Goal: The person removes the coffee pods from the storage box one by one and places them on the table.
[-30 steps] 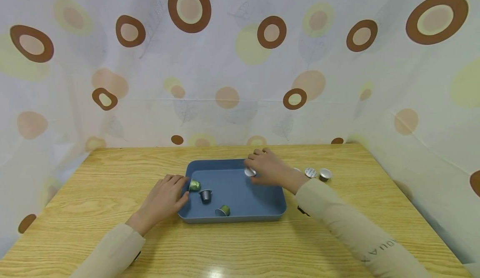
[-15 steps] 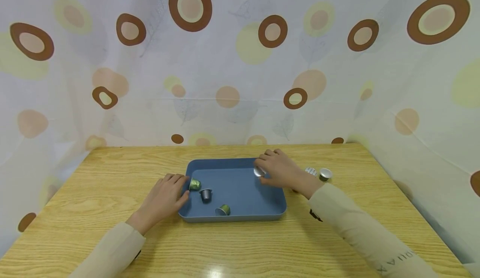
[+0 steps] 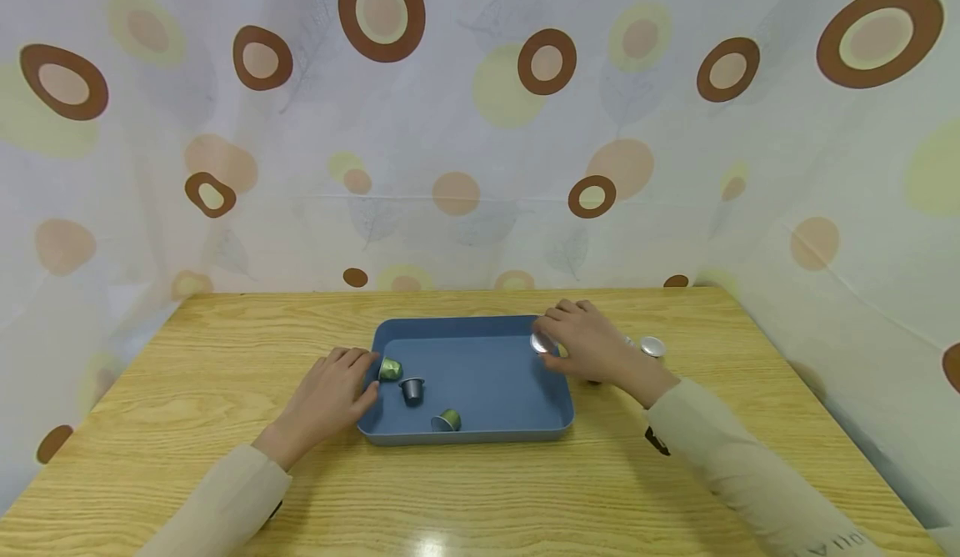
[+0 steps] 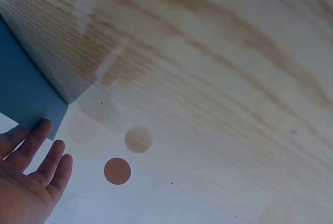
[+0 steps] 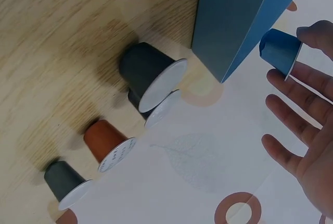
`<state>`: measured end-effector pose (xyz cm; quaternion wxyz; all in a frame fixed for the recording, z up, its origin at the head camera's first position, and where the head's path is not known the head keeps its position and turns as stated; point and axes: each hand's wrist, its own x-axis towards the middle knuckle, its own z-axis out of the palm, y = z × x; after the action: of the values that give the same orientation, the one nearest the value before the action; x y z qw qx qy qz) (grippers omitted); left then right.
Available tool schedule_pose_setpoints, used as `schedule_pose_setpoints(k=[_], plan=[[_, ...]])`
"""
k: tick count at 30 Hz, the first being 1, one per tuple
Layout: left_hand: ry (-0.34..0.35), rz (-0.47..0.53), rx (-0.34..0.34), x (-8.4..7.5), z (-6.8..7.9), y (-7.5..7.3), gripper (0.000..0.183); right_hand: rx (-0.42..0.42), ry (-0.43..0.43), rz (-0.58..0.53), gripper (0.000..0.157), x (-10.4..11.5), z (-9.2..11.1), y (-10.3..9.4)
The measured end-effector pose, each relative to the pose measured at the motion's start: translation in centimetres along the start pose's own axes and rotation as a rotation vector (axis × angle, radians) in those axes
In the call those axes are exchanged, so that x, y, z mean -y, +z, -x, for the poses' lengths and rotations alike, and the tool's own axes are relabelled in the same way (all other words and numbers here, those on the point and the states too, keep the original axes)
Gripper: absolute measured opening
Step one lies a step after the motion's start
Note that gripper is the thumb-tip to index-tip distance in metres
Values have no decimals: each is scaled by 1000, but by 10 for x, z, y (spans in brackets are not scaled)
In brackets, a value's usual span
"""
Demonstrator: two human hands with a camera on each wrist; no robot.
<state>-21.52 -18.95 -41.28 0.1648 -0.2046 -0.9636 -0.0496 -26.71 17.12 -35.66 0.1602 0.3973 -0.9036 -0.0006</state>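
Note:
My right hand (image 3: 588,344) pinches a blue coffee capsule (image 5: 281,52) between thumb and fingers, its silver lid facing the palm. It hangs over the right end of a blue tray (image 3: 480,382). My left hand (image 3: 326,394) touches the tray's left rim with relaxed fingers (image 4: 54,156). Inside the tray, a light green capsule (image 3: 390,368) lies near that hand. A dark grey capsule (image 3: 412,390) sits beside it, and another green capsule (image 3: 447,420) lies on its side by the front wall.
Right of the tray, several capsules stand on the wooden table (image 3: 480,499): a large dark one (image 5: 143,73) overlapping another, an orange-brown one (image 5: 106,138) and a dark green one (image 5: 65,179). My right forearm partly hides them in the head view. A patterned cloth (image 3: 457,240) stands behind.
My right hand has moved right with the blue capsule, from over the tray's inside to its right end. My left hand and the capsules in the tray have stayed put.

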Motion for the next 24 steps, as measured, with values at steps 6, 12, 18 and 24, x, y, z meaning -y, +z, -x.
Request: schedule_pose_setpoints(k=[6,12,18,24], plan=[[-2,1,1,0,0,0,38,-7,42,3,30,-5,10,-3],[2,0,-3,1,0,1,38,-74,50,18,34,-10,20,-4],[3,-6,-7,1,0,1,38,-76,86,13,30,-17,31,-5],[9,-6,-17,1,0,1,38,-74,123,12,31,-25,43,-5]])
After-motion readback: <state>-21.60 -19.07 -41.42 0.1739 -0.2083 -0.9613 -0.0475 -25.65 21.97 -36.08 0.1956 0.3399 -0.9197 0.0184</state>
